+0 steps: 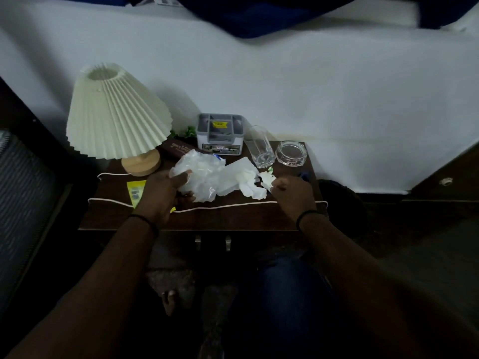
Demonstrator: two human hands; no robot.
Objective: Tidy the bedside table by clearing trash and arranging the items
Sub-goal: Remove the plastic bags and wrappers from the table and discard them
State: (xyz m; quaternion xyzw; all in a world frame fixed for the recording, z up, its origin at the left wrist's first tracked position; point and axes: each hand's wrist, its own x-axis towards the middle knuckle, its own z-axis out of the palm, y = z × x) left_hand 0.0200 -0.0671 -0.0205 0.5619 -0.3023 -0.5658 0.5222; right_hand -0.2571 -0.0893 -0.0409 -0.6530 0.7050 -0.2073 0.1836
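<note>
On the dark wooden bedside table (233, 218) lies a heap of trash. My left hand (166, 193) grips a crumpled clear plastic bag (204, 174) at the table's middle. Right of the bag lie white crumpled tissues (246, 180). My right hand (290, 193) pinches a small crumpled white paper (267, 178) at the right end of that heap. A blue object (305, 175) pokes out just behind my right hand, mostly hidden.
A pleated cream lamp (116, 112) on a wooden base stands at the left, its white cord (220, 206) running along the table's front. Behind are a grey organiser box (220, 134), a dark book (178, 149), a clear glass (260, 147), a glass ashtray (290, 153). A yellow packet (136, 190) lies left.
</note>
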